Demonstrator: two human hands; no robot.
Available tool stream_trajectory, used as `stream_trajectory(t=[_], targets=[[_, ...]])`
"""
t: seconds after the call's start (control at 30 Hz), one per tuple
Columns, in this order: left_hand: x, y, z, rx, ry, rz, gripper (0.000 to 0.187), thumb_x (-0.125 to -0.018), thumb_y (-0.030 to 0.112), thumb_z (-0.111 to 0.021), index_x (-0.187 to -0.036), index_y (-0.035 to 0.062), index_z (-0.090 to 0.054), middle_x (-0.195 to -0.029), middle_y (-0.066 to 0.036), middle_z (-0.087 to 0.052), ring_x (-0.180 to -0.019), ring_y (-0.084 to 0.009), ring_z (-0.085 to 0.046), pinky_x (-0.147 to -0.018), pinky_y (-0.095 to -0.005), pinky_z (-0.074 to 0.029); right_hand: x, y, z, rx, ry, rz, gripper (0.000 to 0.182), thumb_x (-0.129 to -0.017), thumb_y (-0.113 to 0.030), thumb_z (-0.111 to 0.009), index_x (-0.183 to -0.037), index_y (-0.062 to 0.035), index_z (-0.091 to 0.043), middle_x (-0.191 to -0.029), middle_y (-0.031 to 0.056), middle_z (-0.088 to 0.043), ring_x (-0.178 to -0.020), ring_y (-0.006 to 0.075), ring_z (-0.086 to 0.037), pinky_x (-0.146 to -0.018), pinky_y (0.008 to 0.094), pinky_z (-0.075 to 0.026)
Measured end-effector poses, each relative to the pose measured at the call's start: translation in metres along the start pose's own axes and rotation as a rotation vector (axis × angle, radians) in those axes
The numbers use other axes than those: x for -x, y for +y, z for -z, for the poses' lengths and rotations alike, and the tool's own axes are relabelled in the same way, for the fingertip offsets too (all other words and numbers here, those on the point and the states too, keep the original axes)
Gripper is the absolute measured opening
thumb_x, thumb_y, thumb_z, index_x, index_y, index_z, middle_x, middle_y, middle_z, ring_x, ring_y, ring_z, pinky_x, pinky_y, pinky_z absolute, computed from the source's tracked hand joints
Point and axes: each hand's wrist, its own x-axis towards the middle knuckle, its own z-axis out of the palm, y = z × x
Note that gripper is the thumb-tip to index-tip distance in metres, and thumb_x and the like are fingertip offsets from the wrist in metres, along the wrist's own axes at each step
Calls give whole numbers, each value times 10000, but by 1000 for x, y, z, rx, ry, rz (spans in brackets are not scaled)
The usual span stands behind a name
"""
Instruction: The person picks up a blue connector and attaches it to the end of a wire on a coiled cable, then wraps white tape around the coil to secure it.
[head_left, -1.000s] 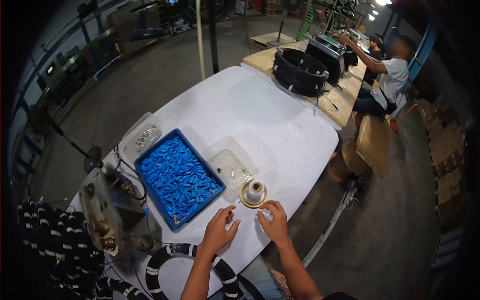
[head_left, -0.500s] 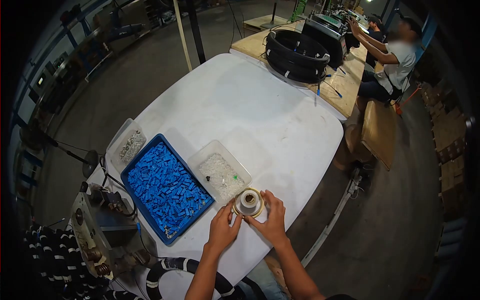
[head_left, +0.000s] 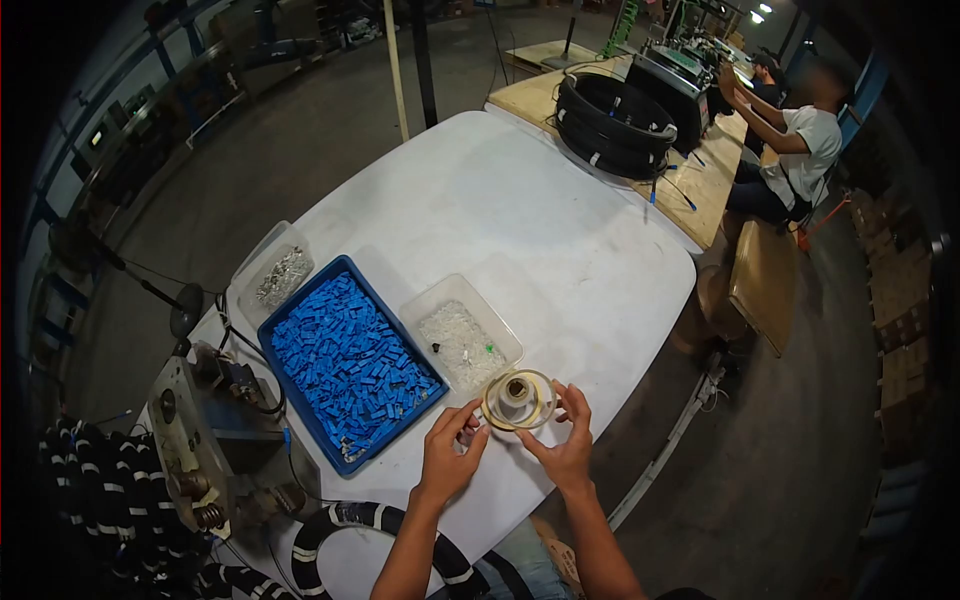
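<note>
A small round piece [head_left: 517, 393], with a pale hub and a ring around it, is near the front right of the white table [head_left: 440, 190]. My left hand [head_left: 453, 449] is at its left side, thumb and fingers curved toward the rim. On its other side, my right hand [head_left: 566, 440] has the thumb at the lower edge and fingers at the ring's right. The ring looks tilted over the hub. Just behind it sits a clear container [head_left: 462, 335] of small clear parts. A blue tray [head_left: 350, 360] full of blue pieces lies to the left.
Another clear container [head_left: 275, 275] holds small metallic parts. A metal machine [head_left: 200, 440] stands at the left front, near a banded black coil [head_left: 310, 550]. Black cable coils [head_left: 612, 125] rest on a wooden table [head_left: 715, 205] at the back right. Two people work beyond.
The ring now shows separately from the hub, tilted and raised on the right. My right fingers have curled in at its edge. The whole view has shifted slightly.
</note>
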Motion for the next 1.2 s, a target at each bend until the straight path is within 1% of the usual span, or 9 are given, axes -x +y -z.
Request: stream_trajectory(t=[0.23, 0.57, 0.6, 0.7, 0.73, 0.77, 0.87, 1.0, 1.2], targets=[[39, 14, 38, 66, 65, 58, 314, -897, 19, -643, -1210, 15, -660, -968, -57, -648, -832, -113, -601, -735, -250, -492, 18, -45, 4, -180, -86, 3, 905, -667, -172, -903, -1405, -33, -398, -1378, 133, -553, -1039, 214, -617, -821, 331, -498], [171, 12, 109, 544, 414, 183, 302, -969, 44, -592, -1262, -29, -592, -1026, -60, -660, -973, -144, -647, -894, -278, -507, 85, -117, -43, -739, -551, -39, 700, -729, -190, -841, -1327, -31, -512, -1358, 172, -557, -975, 196, -636, -798, 311, -511], [186, 11, 115, 537, 418, 177, 335, -949, 25, -604, -1280, -26, -582, -1108, -80, -640, -1024, -155, -630, -898, -285, -503, 92, -130, -46, -749, -580, -78, 524, -766, -224, -812, -1205, -20, -610, -1302, 169, -583, -966, 191, -631, -791, 299, -502], [222, 13, 120, 486, 554, 133, 379, -925, 13, -621, -1300, -22, -572, -1217, -106, -597, -1096, -172, -599, -902, -292, -497, 112, -144, -59, -688, -758, -32, 390, -812, -262, -777, -1086, -6, -669, -1253, 160, -602, -962, 186, -626, -785, 291, -494], [232, 18, 124, 447, 572, 106, 417, -910, 7, -630, -1321, -20, -563, -1294, -121, -554, -1143, -184, -574, -905, -296, -492, 117, -163, -59, -685, -773, -29, 310, -911, -291, -691, -975, 12, -689, -1123, 133, -637, -930, 179, -615, -760, 291, -487], [240, 17, 125, 447, 591, 106, 417, -910, 7, -630, -1321, -20, -563, -1294, -121, -554, -1143, -184, -574, -905, -296, -492, 125, -162, -63, -687, -792, -23, 310, -911, -291, -691, -975, 12, -689, -1123, 133, -637, -930, 179, -615, -760, 291, -487], [270, 10, 127, 448, 638, 138, 419, -910, 4, -634, -1323, -28, -569, -1267, -121, -575, -1147, -179, -568, -922, -293, -485, 158, -166, -76, -782, -909, -192, 423, -1036, -323, -513, -863, 30, -670, -852, 82, -626, -729, 134, -568, -651, 264, -453], [291, 0, 131, 452, 714, 293, 287, -935, 67, -667, -1203, -34, -654, -992, -72, -720, -841, -117, -653, -820, -269, -524, 171, -174, -77, -657, -1093, -452, 627, -1064, -483, -343, -846, 14, -656, -749, 44, -603, -661, 103, -551, -628, 245, -454], [303, -7, 141, 554, 742, 415, 258, -957, 119, -638, -1157, -40, -678, -903, -67, -721, -721, -81, -611, -652, -231, -497, 176, -189, -79, -786, -1243, -512, 518, -1079, -426, -336, -1065, 8, -618, -908, 43, -629, -761, 109, -555, -734, 266, -468]])
